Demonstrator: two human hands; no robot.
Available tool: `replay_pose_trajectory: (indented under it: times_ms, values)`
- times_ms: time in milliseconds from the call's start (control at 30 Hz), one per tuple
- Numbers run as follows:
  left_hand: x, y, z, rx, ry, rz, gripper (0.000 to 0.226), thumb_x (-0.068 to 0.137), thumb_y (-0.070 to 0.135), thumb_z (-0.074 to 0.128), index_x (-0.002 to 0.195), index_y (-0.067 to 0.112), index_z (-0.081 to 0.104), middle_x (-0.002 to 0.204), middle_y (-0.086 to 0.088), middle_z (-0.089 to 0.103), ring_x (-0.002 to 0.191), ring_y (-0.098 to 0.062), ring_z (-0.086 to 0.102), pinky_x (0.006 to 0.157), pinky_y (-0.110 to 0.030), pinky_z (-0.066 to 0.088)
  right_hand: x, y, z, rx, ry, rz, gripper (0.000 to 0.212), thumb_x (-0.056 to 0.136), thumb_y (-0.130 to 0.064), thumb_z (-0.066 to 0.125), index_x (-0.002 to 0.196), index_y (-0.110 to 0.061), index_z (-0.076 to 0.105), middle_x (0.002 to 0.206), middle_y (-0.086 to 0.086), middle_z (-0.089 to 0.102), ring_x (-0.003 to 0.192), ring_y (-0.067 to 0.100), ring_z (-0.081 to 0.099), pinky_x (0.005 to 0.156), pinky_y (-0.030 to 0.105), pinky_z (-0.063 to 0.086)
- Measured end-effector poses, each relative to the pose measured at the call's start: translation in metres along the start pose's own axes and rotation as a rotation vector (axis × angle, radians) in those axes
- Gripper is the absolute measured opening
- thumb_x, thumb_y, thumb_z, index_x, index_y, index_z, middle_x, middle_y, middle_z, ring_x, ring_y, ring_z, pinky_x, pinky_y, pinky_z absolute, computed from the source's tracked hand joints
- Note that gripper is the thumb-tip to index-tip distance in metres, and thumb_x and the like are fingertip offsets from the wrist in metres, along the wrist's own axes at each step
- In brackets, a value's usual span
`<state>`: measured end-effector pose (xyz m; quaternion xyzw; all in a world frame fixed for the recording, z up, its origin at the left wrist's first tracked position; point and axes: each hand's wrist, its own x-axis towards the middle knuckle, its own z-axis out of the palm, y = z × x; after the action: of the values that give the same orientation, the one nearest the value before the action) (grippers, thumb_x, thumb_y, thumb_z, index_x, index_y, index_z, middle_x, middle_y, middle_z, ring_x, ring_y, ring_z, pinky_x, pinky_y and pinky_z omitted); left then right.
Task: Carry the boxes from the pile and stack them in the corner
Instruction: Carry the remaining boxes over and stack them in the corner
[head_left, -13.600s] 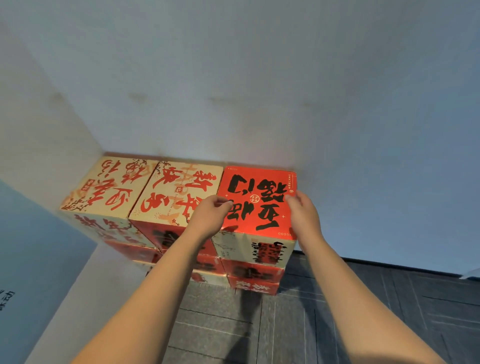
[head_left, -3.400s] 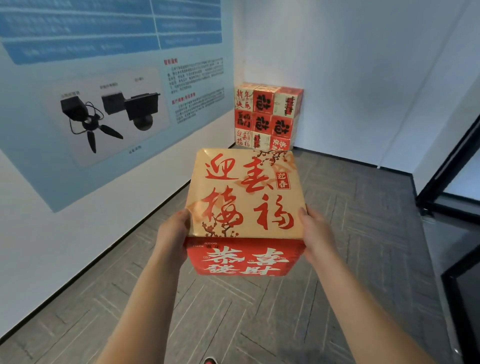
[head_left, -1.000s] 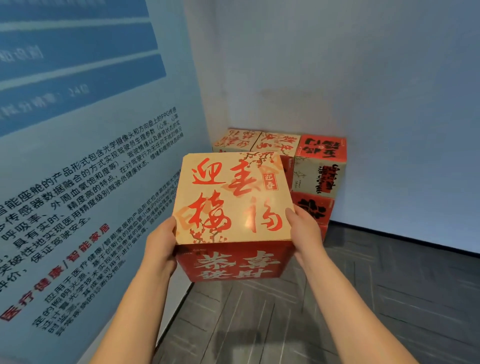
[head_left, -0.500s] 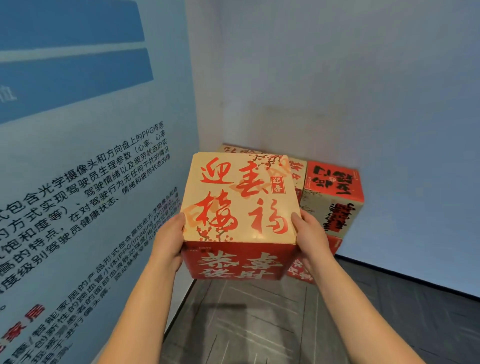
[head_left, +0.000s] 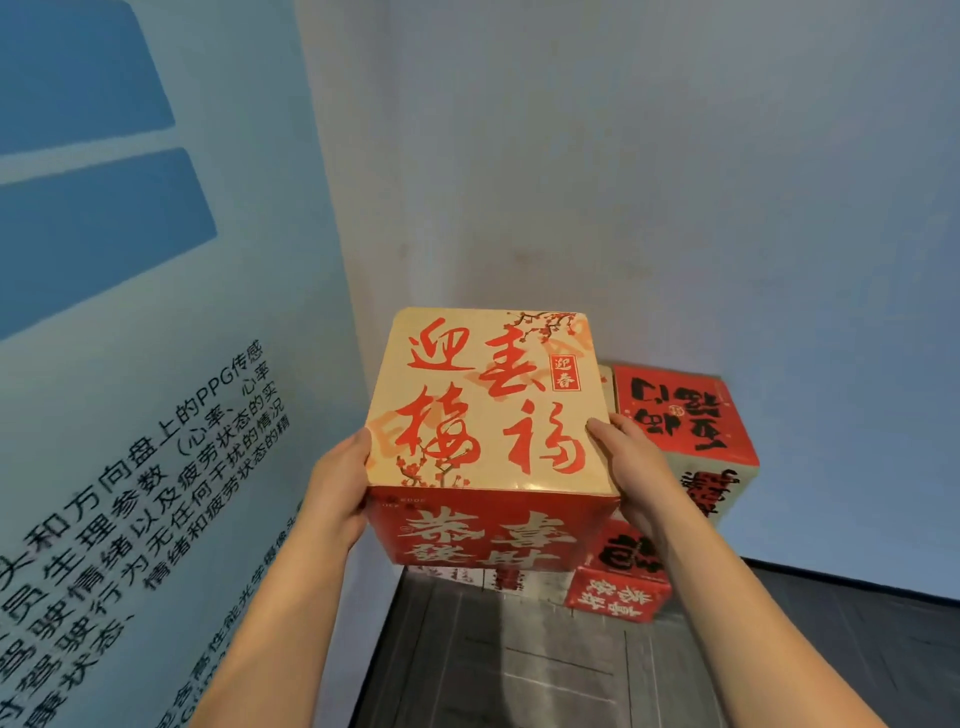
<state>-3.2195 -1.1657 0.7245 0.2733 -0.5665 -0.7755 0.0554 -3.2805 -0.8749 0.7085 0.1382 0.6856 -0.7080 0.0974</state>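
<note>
Box (head_left: 488, 405) labelled 迎春 is held at its sides in the grip of left hand (head_left: 337, 488) and right hand (head_left: 631, 467).

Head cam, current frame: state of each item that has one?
carried box: held aloft, upright, closed, not yet stacked.
left hand: holds the box's left side.
right hand: holds its right side.
corner stack: standing, partly hidden by the carried box.
red-topped box: closed, atop the stack.

Office/showroom corner: blue info wall panel (head_left: 156, 415) w/ Chinese text, grey carpet tiles (head_left: 519, 670).
</note>
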Motion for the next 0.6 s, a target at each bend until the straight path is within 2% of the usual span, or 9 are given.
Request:
replay_pose_trajectory:
  times_ms: [100,133,233,333,400,467,533,600]
  values:
    - [0.045,0.007,0.02,0.006,-0.001,-0.019,0.019,0.105,0.024,0.054,0.101,0.011,0.068,0.075,-0.004,0.078,0.075,-0.021,0.07,0.077,-0.038,0.054,0.044,-0.012,0.008,0.064,-0.061,0.021,0.044,0.107,-0.028,0.057,0.15,-0.024,0.048,0.112,0.01,0.08,0.1,0.034,0.078,0.094,0.055,0.06]
    - [0.061,0.01,0.027,0.015,0.002,-0.018,0.019,0.105,0.024,0.055,0.101,0.009,0.066,0.077,-0.005,0.078,0.075,-0.021,0.069,0.075,-0.038,0.054,0.06,-0.015,0.009,0.081,-0.07,0.021,0.042,0.108,-0.027,0.055,0.149,-0.025,0.049,0.111,0.009,0.08,0.099,0.033,0.078,0.093,0.054,0.061]
    - [0.106,0.022,0.051,0.055,0.005,-0.031,0.02,0.105,0.02,0.053,0.104,0.003,0.063,0.08,-0.009,0.075,0.073,-0.021,0.068,0.068,-0.034,0.051,0.109,-0.029,0.011,0.135,-0.066,0.021,0.042,0.109,-0.024,0.054,0.151,-0.027,0.049,0.109,0.005,0.081,0.094,0.03,0.08,0.075,0.043,0.065]
    - [0.148,0.037,0.072,0.114,0.04,-0.009,0.021,0.101,0.016,0.055,0.113,0.0,0.062,0.091,-0.015,0.074,0.074,-0.017,0.068,0.063,-0.031,0.048,0.157,-0.046,0.016,0.154,-0.055,0.038,0.042,0.109,-0.025,0.054,0.151,-0.026,0.048,0.106,0.003,0.082,0.09,0.027,0.08,0.069,0.041,0.065]
    - [0.171,0.044,0.083,0.186,0.072,0.046,0.02,0.099,0.019,0.057,0.106,0.005,0.07,0.101,-0.016,0.073,0.086,-0.018,0.063,0.07,-0.032,0.045,0.186,-0.058,0.023,0.152,-0.06,0.032,0.038,0.11,-0.026,0.052,0.147,-0.022,0.053,0.106,0.003,0.082,0.091,0.026,0.081,0.072,0.042,0.065]
    - [0.187,0.053,0.094,0.221,0.105,0.062,0.022,0.098,0.027,0.058,0.102,0.014,0.075,0.102,-0.006,0.074,0.097,-0.017,0.06,0.08,-0.037,0.042,0.211,-0.07,0.032,0.16,-0.06,0.041,0.033,0.11,-0.027,0.051,0.142,-0.023,0.057,0.107,0.004,0.082,0.093,0.026,0.08,0.073,0.042,0.064]
    - [0.201,0.06,0.101,0.228,0.101,0.052,0.025,0.098,0.032,0.059,0.116,0.021,0.073,0.106,0.004,0.073,0.105,-0.013,0.06,0.092,-0.041,0.04,0.23,-0.082,0.042,0.173,-0.059,0.052,0.03,0.111,-0.029,0.05,0.14,-0.027,0.058,0.106,0.002,0.082,0.093,0.025,0.08,0.07,0.04,0.063]
    - [0.219,0.067,0.105,0.229,0.097,0.052,0.03,0.099,0.033,0.059,0.125,0.022,0.068,0.107,0.006,0.072,0.106,-0.009,0.059,0.096,-0.04,0.043,0.247,-0.092,0.054,0.178,-0.053,0.055,0.028,0.111,-0.031,0.048,0.137,-0.031,0.058,0.104,0.0,0.082,0.092,0.023,0.081,0.069,0.039,0.061]
